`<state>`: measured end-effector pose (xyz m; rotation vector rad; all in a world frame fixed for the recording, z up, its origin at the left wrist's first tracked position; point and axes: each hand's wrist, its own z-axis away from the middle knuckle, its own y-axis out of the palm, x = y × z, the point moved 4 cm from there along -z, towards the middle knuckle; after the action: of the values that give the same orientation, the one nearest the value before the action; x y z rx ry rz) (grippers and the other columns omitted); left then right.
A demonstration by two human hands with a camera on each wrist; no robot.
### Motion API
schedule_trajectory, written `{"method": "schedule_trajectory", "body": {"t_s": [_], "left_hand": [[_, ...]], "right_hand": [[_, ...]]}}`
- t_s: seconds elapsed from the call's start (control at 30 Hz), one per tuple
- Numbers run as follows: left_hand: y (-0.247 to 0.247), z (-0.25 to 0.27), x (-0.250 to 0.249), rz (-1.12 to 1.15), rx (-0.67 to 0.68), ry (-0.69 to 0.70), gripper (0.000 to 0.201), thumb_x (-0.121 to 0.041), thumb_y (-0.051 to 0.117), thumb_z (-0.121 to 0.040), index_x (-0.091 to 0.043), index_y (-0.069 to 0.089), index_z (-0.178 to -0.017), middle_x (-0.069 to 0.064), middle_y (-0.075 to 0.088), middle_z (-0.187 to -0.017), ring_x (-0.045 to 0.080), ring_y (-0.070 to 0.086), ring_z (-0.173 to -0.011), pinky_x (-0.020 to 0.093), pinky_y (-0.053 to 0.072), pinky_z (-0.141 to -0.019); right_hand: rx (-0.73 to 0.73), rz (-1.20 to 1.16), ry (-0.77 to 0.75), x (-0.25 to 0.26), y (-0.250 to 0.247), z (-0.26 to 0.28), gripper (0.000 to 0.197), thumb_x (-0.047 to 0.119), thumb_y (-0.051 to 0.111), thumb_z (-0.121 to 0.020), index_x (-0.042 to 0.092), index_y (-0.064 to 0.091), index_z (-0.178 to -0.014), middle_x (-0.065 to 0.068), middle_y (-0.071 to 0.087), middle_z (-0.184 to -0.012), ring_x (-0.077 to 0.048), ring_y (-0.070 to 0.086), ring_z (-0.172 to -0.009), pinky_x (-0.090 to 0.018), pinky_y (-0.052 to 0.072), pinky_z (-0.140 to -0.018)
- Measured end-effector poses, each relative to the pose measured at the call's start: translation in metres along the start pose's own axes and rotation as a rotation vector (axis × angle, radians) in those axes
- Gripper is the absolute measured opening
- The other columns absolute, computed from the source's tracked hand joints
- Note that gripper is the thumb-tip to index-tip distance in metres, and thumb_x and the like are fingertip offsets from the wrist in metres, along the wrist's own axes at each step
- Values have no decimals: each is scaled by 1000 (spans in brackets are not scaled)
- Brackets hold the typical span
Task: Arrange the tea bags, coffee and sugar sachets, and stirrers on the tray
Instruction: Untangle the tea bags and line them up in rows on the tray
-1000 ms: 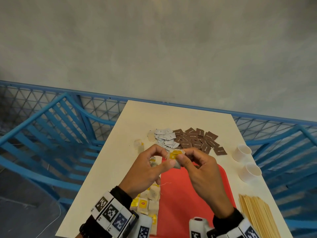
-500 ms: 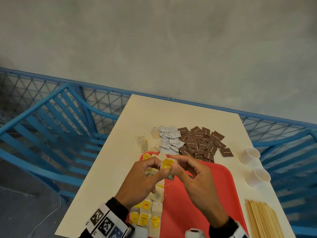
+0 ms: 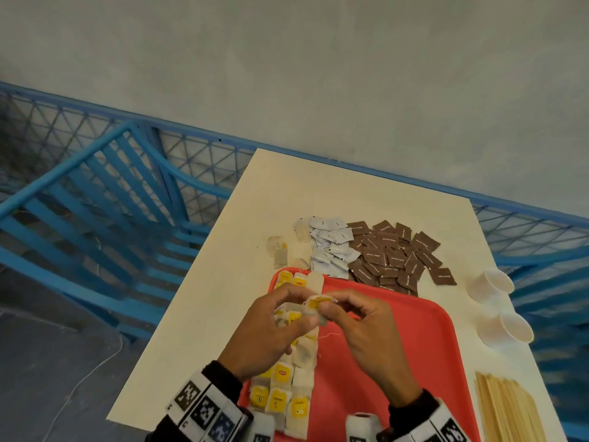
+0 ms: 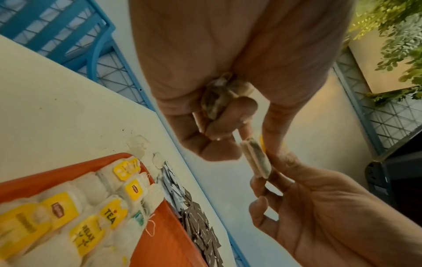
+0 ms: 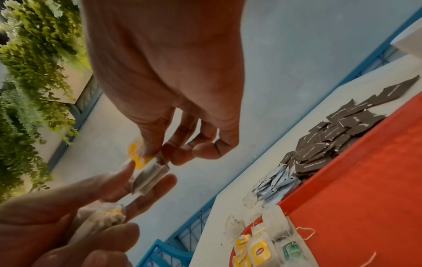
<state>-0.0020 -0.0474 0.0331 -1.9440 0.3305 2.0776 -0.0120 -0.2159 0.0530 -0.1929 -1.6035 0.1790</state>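
A tea bag (image 3: 316, 309) with a yellow tag is held above the red tray (image 3: 398, 352), pinched between the fingertips of both hands. The right hand (image 3: 366, 339) is closed on its upper end at the tag, with thumb and forefinger curled round it. The left hand (image 3: 271, 330) is seen to grip the lower end with thumb and forefinger, and in the left wrist view a second crumpled tea bag (image 4: 219, 97) is clamped against its palm by the curled remaining fingers.

Below the hands, rows of tea bags (image 3: 280, 393) with yellow tags are laid along the left side of the tray, touching one another. The rest of the tray surface is bare red.

On the table (image 3: 223, 298), just beyond the far rim of the tray, a heap of white sachets (image 3: 330, 247) is set beside a heap of brown sachets (image 3: 395, 253), the two heaps touching. A few loose tea bags (image 3: 279, 252) are left on the table to the left of the white heap. Two white paper cups (image 3: 497, 307) are found lying on their sides near the right edge of the table, and a bundle of wooden stirrers (image 3: 506, 409) is placed beside the tray at the near right. A blue railing (image 3: 95, 202) is seen behind the table.
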Motion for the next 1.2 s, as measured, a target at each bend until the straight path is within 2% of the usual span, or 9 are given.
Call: {"method": "schedule_trajectory", "body": {"t_s": [0.07, 0.17, 0.33, 0.5, 0.67, 0.77, 0.83, 1.03, 1.2], "left_hand": [[-1, -5, 0, -9, -29, 2, 6, -23, 72, -91, -28, 71, -87, -2, 68, -86, 14, 55, -60, 32, 50, -52], [-8, -12, 8, 45, -72, -40, 14, -28, 72, -89, -15, 69, -84, 17, 64, -89, 23, 53, -62, 35, 49, -52], [-10, -5, 33, 38, -121, -176, 7, -24, 73, -89, -21, 72, -82, 6, 69, -88, 19, 57, -62, 32, 49, -51], [-29, 9, 52, 85, -303, -319, 12, -28, 67, -93, -18, 72, -89, 4, 74, -88, 19, 61, -70, 33, 50, -55], [-35, 16, 48, 87, -300, -357, 20, -32, 62, -96, -13, 70, -92, 3, 74, -87, 22, 59, -65, 33, 49, -56], [-33, 15, 41, 116, -292, -371, 24, -31, 58, -97, -10, 70, -95, 6, 75, -89, 7, 50, -46, 28, 47, -51], [-31, 15, 38, 161, -295, -383, 30, -35, 55, -98, -10, 70, -97, 8, 75, -91, 5, 44, -41, 25, 44, -47], [-28, 15, 37, 447, -315, -479, 51, -51, 45, -98, -6, 68, -106, 15, 74, -100, 15, 47, -49, 29, 49, -51], [-18, 13, 32, 852, -275, -540, 60, -52, 49, -93, 3, 66, -112, 22, 70, -103, 24, 64, -64, 32, 56, -54]], "right_hand": [[-1, -21, 5, 0, 0, -4, 11, 12, 75, -85, 22, 78, -87, 0, 75, -80, -14, 65, -74, -37, 51, -74], [-17, -79, 47, -6, -1, -7, 16, 27, 75, -82, 22, 75, -97, 3, 73, -81, -10, 63, -76, -26, 52, -72], [112, -46, 217, -41, 15, 4, 10, 17, 75, -87, 7, 74, -83, -2, 68, -68, -6, 57, -62, -20, 43, -60], [-53, 102, 376, -93, -3, -19, 25, 17, 78, -83, 16, 69, -60, 10, 56, -55, -5, 43, -54, -18, 35, -52], [-40, 227, 513, -128, -5, -54, 15, 13, 76, -84, 9, 74, -70, 5, 59, -59, -7, 46, -54, -13, 34, -45], [32, 286, 549, -137, 7, -65, 15, 15, 77, -84, 8, 75, -71, 5, 59, -57, -7, 47, -49, -16, 37, -46], [52, 280, 592, -142, 10, -67, 21, 16, 79, -82, 9, 71, -64, 3, 57, -53, -7, 45, -44, -19, 36, -44], [-119, 444, 560, -143, 8, -72, 45, 25, 88, -65, 18, 44, -64, 2, 51, -64, -13, 45, -57, -26, 33, -51], [-73, 489, 497, -122, 5, -73, 48, 22, 86, -67, 18, 39, -64, 2, 43, -64, -13, 37, -58, -31, 31, -53]]}}
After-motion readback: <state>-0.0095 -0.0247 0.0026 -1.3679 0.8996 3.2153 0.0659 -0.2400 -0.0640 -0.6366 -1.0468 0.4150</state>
